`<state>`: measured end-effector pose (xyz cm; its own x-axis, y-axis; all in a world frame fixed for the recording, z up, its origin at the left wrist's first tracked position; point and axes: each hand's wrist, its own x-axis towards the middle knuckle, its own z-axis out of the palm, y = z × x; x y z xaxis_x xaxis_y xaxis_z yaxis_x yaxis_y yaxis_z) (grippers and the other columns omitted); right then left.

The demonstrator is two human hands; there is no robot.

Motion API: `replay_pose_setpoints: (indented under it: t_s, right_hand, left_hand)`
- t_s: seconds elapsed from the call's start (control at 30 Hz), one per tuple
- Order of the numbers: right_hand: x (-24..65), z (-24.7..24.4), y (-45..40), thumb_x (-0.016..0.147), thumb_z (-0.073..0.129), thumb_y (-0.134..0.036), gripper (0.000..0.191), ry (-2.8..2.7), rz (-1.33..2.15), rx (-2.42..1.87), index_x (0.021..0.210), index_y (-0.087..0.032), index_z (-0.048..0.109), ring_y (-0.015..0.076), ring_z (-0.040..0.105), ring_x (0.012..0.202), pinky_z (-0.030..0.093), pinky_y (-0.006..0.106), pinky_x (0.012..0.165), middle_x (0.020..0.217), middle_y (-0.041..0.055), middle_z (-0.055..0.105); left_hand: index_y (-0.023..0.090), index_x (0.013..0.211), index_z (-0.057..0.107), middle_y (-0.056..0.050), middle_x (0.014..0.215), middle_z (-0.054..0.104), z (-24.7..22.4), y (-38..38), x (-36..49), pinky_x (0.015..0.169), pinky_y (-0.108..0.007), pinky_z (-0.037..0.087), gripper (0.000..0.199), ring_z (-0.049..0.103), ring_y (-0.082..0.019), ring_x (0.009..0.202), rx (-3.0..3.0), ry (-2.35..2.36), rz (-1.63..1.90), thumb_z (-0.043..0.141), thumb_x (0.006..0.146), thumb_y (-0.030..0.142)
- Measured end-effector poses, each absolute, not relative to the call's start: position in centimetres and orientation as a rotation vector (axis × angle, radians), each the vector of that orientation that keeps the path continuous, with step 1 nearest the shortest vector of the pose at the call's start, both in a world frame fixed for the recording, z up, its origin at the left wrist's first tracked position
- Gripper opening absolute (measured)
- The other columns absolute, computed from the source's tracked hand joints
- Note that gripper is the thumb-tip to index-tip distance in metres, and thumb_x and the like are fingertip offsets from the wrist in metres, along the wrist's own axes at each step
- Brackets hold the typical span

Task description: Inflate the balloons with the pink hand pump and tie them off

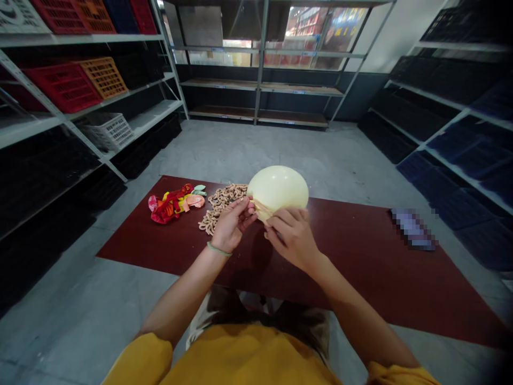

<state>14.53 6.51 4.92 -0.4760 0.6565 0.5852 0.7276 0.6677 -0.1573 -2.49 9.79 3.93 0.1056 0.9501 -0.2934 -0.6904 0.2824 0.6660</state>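
Fingers point(281, 218) of the right hand point(294, 236) are curled down over the neck of a pale yellow balloon point(279, 187), closed on it with hardly any gap. Opposite them, the left hand point(230, 229), with a thin green band point(218, 249) at its wrist, has its thumb and forefinger nearly together, pinching the neck from the other side; its remaining fingers are loosely bent. The exact grip at the neck is partly hidden by the knuckles. The balloon, round and filled, sits just beyond both sets of fingers, above the dark red bench point(352, 256).

Close beside the left fingers, partly behind them, is a heap of brown loops point(212, 209). Farther left lies a pile of limp bright pieces point(173, 203), probably uninflated balloons, in red, yellow, orange, pink and green. Well to the right of the fingers, near the bench's end, is a blurred flat object point(412, 229) that I cannot make out.

The step in hand looks like working the neck of the filled balloon. From here, the handling seems to call for a firm pinch by one hand, so air does not escape, while the other has room to manage the stretchy end.
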Motion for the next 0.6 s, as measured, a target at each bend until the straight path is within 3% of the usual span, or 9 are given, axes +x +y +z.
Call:
replay_pose_setpoints:
  t_s: [0.13, 0.27, 0.47, 0.6]
  right_hand:
    - [16.2, 8.2, 7.1, 0.092, 0.047, -0.021, 0.019, -2.161, 0.025, -0.993, 0.075, -0.019, 0.055, 0.0188, 0.048, 0.080, 0.034, 0.036, 0.078, 0.078, 0.0036, 0.060]
    - [16.8, 9.7, 8.1, 0.091, 0.046, -0.026, 0.022, -1.893, 0.420, -1.113, 0.070, -0.021, 0.052, 0.0153, 0.047, 0.068, 0.035, 0.032, 0.067, 0.066, -0.0007, 0.052]
    - [17.6, 7.6, 10.2, 0.082, 0.051, -0.030, 0.022, -1.325, 1.089, -1.192, 0.062, -0.021, 0.047, 0.0090, 0.031, 0.051, 0.021, 0.026, 0.050, 0.056, -0.0056, 0.037]
    - [17.7, 5.8, 10.9, 0.079, 0.052, -0.033, 0.025, -1.267, 1.294, -1.167, 0.059, -0.021, 0.044, 0.0076, 0.024, 0.047, 0.015, 0.026, 0.047, 0.053, -0.0063, 0.035]
  left_hand:
    - [0.014, 0.086, 0.069, 0.001, 0.070, 0.065, 3.8, 9.3, -2.4, 0.063, -0.022, 0.055, 0.023, 0.059, -0.007, 0.059, 0.650, 0.862, 1.265, 0.078, 0.074, 0.031]
    - [0.015, 0.076, 0.070, -0.002, 0.068, 0.067, 3.5, 8.7, -2.0, 0.062, -0.022, 0.050, 0.022, 0.059, -0.010, 0.060, 1.109, 0.983, 1.332, 0.070, 0.082, 0.036]
    - [0.022, 0.098, 0.075, -0.007, 0.092, 0.075, 3.8, 7.7, -3.5, 0.078, -0.031, 0.051, 0.016, 0.067, -0.018, 0.083, 2.061, 0.933, 1.453, 0.064, 0.087, 0.022]
    - [0.027, 0.103, 0.076, -0.007, 0.090, 0.074, 5.0, 7.1, -4.3, 0.080, -0.031, 0.050, 0.024, 0.066, -0.019, 0.082, 2.141, 0.826, 1.275, 0.067, 0.083, 0.018]
